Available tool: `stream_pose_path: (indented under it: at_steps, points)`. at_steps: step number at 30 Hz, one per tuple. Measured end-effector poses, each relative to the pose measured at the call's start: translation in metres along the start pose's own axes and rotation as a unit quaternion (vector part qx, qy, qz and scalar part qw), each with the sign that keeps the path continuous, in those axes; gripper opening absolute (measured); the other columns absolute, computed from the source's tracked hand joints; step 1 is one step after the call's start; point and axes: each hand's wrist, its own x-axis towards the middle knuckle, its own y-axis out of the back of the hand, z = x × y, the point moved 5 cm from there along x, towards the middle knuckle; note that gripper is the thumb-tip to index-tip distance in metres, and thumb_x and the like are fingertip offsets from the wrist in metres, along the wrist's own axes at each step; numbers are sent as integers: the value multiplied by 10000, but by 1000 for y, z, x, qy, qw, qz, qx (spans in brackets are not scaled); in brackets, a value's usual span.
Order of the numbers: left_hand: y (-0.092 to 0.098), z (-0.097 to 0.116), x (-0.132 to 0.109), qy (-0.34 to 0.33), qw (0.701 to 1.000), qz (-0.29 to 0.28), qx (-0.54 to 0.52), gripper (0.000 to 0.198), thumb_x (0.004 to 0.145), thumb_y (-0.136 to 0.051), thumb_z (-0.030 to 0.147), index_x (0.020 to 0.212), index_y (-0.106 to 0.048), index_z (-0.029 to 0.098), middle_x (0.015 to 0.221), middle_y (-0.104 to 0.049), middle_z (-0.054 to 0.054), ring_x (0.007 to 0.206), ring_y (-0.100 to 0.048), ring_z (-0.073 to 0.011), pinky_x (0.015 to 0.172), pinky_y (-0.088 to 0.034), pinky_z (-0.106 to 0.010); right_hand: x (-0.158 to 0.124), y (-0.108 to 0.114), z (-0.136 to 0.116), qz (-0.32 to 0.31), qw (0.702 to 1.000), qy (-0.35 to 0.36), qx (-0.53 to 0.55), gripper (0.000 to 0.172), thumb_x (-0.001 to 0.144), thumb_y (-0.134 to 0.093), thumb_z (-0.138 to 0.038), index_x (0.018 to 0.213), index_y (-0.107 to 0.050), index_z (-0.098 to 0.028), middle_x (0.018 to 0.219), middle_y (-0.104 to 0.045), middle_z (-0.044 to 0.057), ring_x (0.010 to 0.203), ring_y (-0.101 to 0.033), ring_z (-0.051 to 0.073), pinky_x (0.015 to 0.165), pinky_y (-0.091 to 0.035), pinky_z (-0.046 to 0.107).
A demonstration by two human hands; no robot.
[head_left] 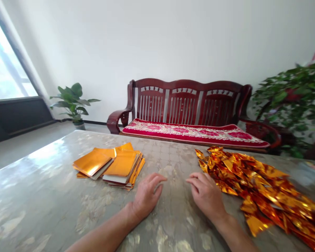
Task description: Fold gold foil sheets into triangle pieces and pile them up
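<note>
My left hand (147, 194) rests palm down on the marble table (42, 203), fingers stretched forward and empty, just right of a stack of flat gold foil sheets (112, 164). My right hand (206, 194) lies palm down too, fingers extended toward the left, holding nothing. Its back nearly touches the near left edge of a heap of folded gold foil pieces (265, 192). The two hands are a short gap apart at the table's middle.
Behind the table stands a dark red wooden bench (186, 101) with a red patterned cushion (194, 133). A potted plant (73, 101) sits on the floor at the left by a window. A large leafy plant (296, 101) is at the right.
</note>
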Motion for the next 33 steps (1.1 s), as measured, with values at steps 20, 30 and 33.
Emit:
stream_pose_path:
  at_steps: [20,30,33]
  points:
    - [113,-94,32,274,887,-105,356,268,782,-650,352,986,-701,185,1071,-680,-121,992,-650,-272,783,-477,-307,-12,-29,3,-69,995,50,57,304,865,-436,-78,895,-695,-235,941,-679,42,897,-657,196,787,-524,318]
    - [109,-97,31,272,881,-99,376,181,865,-568,269,963,-693,182,1048,-697,-111,995,-656,-245,787,-472,-292,-10,-27,1,-72,994,46,65,306,856,-436,-81,881,-697,-240,900,-692,36,854,-667,191,764,-527,310]
    - [107,-94,32,275,875,-100,386,212,903,-500,223,940,-701,165,1023,-705,-130,982,-668,-251,770,-478,-300,-10,-27,1,-80,994,43,61,309,863,-427,-85,883,-697,-233,901,-693,41,860,-666,194,772,-529,321]
